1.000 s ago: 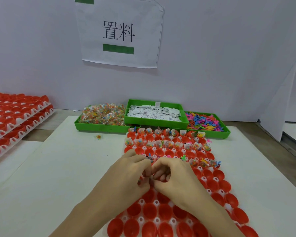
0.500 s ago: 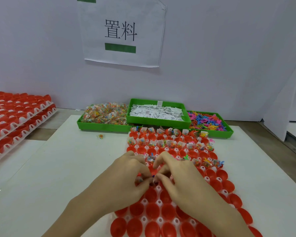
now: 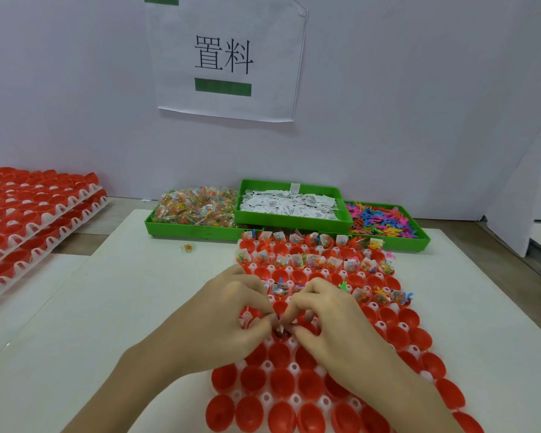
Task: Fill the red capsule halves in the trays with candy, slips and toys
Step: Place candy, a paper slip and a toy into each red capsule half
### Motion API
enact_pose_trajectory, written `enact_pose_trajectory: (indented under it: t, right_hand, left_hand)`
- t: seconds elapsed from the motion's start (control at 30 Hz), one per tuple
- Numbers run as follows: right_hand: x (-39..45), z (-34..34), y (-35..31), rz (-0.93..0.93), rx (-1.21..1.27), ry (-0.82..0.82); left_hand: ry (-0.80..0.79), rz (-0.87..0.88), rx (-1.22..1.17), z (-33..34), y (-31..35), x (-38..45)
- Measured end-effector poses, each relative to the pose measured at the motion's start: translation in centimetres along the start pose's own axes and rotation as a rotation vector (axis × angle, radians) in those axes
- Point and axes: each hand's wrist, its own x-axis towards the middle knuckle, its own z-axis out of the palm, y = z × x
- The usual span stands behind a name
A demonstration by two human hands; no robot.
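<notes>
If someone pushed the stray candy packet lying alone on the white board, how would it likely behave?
The stray candy packet looks tiny and clear-wrapped, so it is probably very light and would likely skid on the smooth white board. It seems to hold loose beads, so it may feel squashy rather than stiff.

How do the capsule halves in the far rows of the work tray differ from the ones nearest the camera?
The far-row halves hold candy packets, white slips and small coloured toys; the near-row halves show bare red insides. The far-row halves look smaller and crowded with contents; the near-row halves look larger and plain. Both sets are red, open side up, seated in the same white tray.
</notes>
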Motion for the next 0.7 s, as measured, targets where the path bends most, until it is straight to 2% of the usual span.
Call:
enact_pose_trajectory:
  t: [0.13, 0.27, 0.33, 0.43, 0.5, 0.57, 0.7]
  right_hand:
    - [-0.1, -0.3, 0.1, -0.002, 0.039, -0.01]
    - [-0.1, -1.0, 0.4, 0.014, 0.183, 0.132]
    - [0.0, -1.2, 0.6, 0.024, 0.209, 0.203]
    - [0.2, -1.4, 0.9, 0.047, 0.27, 0.257]
    - [0.3, -1.5, 1.1, 0.051, 0.279, 0.277]
    - [0.3, -1.5, 1.2, 0.049, 0.269, 0.287]
    - [0.3, -1.6, 1.3, 0.04, 0.266, 0.295]
  left_hand:
    - [-0.017, 0.013, 0.004, 0.3, -0.3, 0.1]
    - [0.017, -0.061, -0.107, 0.3, -0.6, 0.4]
    - [0.11, -0.134, -0.234, 0.3, -0.8, 0.7]
    - [0.393, -0.299, -0.339, 0.3, -2.6, 2.0]
    - [0.516, -0.373, -0.231, 0.2, -4.6, 3.3]
    - [0.568, -0.385, -0.076, 0.0, -6.6, 4.8]
    - [0.487, -0.321, 0.233, -1.4, -10.5, 8.0]
